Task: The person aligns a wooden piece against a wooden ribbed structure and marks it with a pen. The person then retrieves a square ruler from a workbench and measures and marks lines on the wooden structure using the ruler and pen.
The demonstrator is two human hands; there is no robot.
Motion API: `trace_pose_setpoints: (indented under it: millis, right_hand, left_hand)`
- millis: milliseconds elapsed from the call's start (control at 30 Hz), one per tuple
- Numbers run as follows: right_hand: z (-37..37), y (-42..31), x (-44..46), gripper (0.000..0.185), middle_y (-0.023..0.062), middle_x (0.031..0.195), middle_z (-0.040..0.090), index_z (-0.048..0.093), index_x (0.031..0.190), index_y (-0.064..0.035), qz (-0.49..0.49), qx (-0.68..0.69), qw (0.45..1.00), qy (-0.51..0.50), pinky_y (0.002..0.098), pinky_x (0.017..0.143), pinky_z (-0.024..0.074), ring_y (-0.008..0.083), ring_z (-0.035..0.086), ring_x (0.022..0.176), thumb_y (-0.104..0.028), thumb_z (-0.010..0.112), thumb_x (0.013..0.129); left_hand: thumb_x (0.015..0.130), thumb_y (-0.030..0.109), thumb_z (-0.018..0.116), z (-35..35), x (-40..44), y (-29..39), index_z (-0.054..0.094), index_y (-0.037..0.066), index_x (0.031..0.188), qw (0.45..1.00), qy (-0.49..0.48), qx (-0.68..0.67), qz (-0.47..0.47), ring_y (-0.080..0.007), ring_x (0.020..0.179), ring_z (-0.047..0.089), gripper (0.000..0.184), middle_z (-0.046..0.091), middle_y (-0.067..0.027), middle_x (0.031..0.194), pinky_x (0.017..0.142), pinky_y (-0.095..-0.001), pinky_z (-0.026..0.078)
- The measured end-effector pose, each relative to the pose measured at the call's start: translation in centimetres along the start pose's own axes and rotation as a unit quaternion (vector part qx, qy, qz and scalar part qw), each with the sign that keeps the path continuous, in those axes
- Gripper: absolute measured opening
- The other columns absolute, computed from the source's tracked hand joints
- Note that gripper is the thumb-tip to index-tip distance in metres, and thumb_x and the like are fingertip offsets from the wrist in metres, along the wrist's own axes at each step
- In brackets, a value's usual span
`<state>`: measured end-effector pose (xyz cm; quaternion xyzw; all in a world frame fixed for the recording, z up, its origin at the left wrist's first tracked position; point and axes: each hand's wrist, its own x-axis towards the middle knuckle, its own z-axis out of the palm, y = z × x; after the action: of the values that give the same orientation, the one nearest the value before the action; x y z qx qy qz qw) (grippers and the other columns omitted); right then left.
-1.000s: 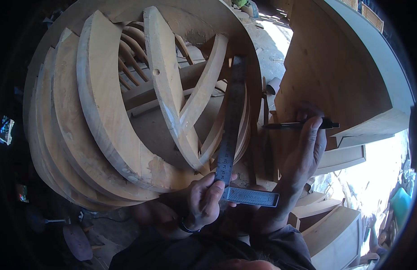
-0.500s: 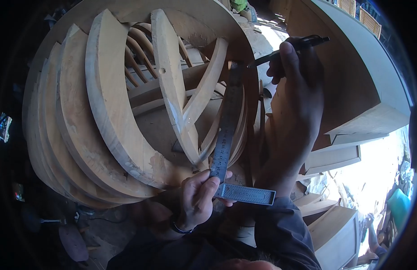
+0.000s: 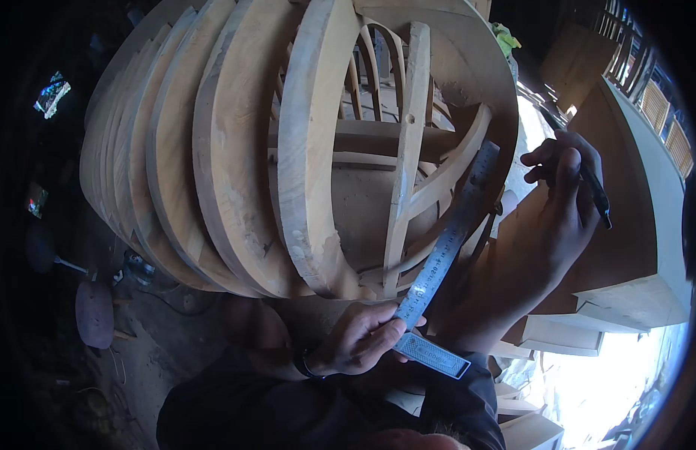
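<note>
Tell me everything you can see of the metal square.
The metal square looks silvery, with a long flat blade bearing dark scale marks and a shorter, thicker handle, its textured face framed by a border; the lettering there is too blurred to read. The left hand grips it near the corner, thumb on top. The blade slants away from the person, rightward in view, overlapping the ribbed wooden frame; whether its far end touches wood, I can't tell.

Scale nos. on square's blade (image 3: pixel 447 241) tiny, handle (image 3: pixel 432 355) txt too blurred to read
</note>
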<state>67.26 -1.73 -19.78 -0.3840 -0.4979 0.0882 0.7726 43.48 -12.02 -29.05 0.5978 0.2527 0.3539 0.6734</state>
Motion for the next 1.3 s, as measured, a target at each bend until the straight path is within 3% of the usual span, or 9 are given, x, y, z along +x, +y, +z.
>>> trace_pose_setpoints:
  millis: [100, 333, 400, 533, 767, 867, 967, 1167, 1300]
  right_hand:
    - [0.6, -2.5, -0.7, 0.035, 0.0134, 0.086, 0.066, 0.064, 0.104, 0.0039, -0.017, -0.077, 0.997, 0.006, 0.0328, 0.077, 0.0436, 0.0196, 0.061, 0.086, -0.030, 0.061, 0.093]
    - [1.7, -6.0, -3.0, 0.041, 0.0140, 0.094, 0.064, 0.062, 0.111, 0.0023, -0.052, -0.147, 0.988, 0.011, 0.0335, 0.083, 0.0437, 0.0215, 0.059, 0.088, -0.033, 0.060, 0.091]
    - [0.7, -4.2, -2.5, 0.033, 0.0137, 0.103, 0.064, 0.058, 0.120, 0.0024, -0.031, -0.138, 0.989, -0.050, 0.0362, 0.085, 0.0461, 0.0210, 0.059, 0.096, -0.023, 0.054, 0.098]
    - [2.1, -5.8, -3.5, 0.033, 0.0134, 0.103, 0.064, 0.058, 0.120, 0.0027, -0.018, -0.176, 0.984, -0.030, 0.0356, 0.085, 0.0461, 0.0210, 0.060, 0.097, -0.022, 0.053, 0.098]
    - [-1.1, -4.2, -4.7, 0.046, 0.0138, 0.097, 0.065, 0.059, 0.116, 0.0018, -0.107, -0.271, 0.955, -0.061, 0.0307, 0.070, 0.0506, 0.0197, 0.064, 0.081, -0.041, 0.046, 0.104]
    - [-2.6, -5.1, -6.4, 0.053, 0.0108, 0.090, 0.065, 0.058, 0.111, 0.0017, -0.039, -0.252, 0.965, -0.066, 0.0294, 0.069, 0.0484, 0.0181, 0.062, 0.074, -0.049, 0.053, 0.099]
    - [-2.6, -6.0, -7.8, 0.042, 0.0090, 0.084, 0.065, 0.058, 0.111, 0.0008, 0.052, -0.368, 0.919, -0.134, 0.0286, 0.069, 0.0492, 0.0178, 0.063, 0.072, -0.038, 0.063, 0.097]
    - [-2.7, -5.1, -9.9, 0.038, 0.0084, 0.088, 0.065, 0.053, 0.118, -0.0003, 0.232, -0.270, 0.892, -0.277, 0.0285, 0.072, 0.0498, 0.0162, 0.064, 0.078, -0.014, 0.073, 0.088]
    - [-2.2, -4.8, -12.2, 0.033, 0.0089, 0.088, 0.065, 0.048, 0.104, -0.0027, 0.316, -0.203, 0.879, -0.295, 0.0292, 0.070, 0.0495, 0.0154, 0.063, 0.077, -0.004, 0.074, 0.084]
  left_hand:
    - [0.103, 0.015, 0.042, -0.4, -1.4, -0.8, 0.058, -0.012, 0.118, 0.999, -0.007, 0.040, 0.011, -0.0131, 0.072, 0.068, 0.035, 0.069, -0.0141, 0.089, 0.066, -0.0248, 0.056]
    - [0.101, 0.016, 0.047, -0.8, -3.8, -1.1, 0.063, -0.006, 0.118, 0.997, 0.005, 0.063, 0.032, -0.0096, 0.065, 0.063, 0.032, 0.069, -0.0114, 0.083, 0.060, -0.0275, 0.050]
    - [0.099, 0.018, 0.050, -0.7, -2.1, -2.5, 0.066, -0.001, 0.116, 0.994, 0.010, 0.095, 0.056, -0.0124, 0.054, 0.059, 0.030, 0.066, -0.0089, 0.074, 0.054, -0.0287, 0.045]
    - [0.096, 0.015, 0.051, -1.2, -2.6, -4.0, 0.068, -0.003, 0.109, 0.980, -0.003, 0.182, 0.078, -0.0217, 0.054, 0.062, 0.028, 0.068, -0.0139, 0.076, 0.051, -0.0325, 0.048]
    - [0.094, 0.015, 0.054, -0.8, -2.7, -6.7, 0.067, -0.002, 0.106, 0.965, 0.050, 0.161, 0.202, -0.0215, 0.053, 0.063, 0.025, 0.065, -0.0116, 0.071, 0.052, -0.0343, 0.049]
    - [0.092, 0.013, 0.055, -1.2, -2.7, -8.2, 0.065, -0.002, 0.105, 0.958, 0.037, 0.188, 0.213, -0.0250, 0.056, 0.065, 0.023, 0.067, -0.0132, 0.075, 0.054, -0.0354, 0.051]
    - [0.091, 0.012, 0.057, -1.4, -2.3, -8.1, 0.063, -0.001, 0.102, 0.967, 0.015, 0.155, 0.201, -0.0270, 0.056, 0.063, 0.018, 0.065, -0.0135, 0.074, 0.052, -0.0358, 0.049]
    - [0.091, 0.009, 0.059, -1.9, -2.5, -9.5, 0.059, -0.001, 0.097, 0.967, -0.021, 0.173, 0.185, -0.0288, 0.053, 0.060, 0.011, 0.059, -0.0136, 0.069, 0.049, -0.0380, 0.046]
    - [0.091, 0.009, 0.059, -1.8, -2.7, -9.5, 0.059, -0.001, 0.098, 0.971, -0.018, 0.145, 0.189, -0.0296, 0.054, 0.060, 0.012, 0.059, -0.0138, 0.069, 0.049, -0.0381, 0.046]
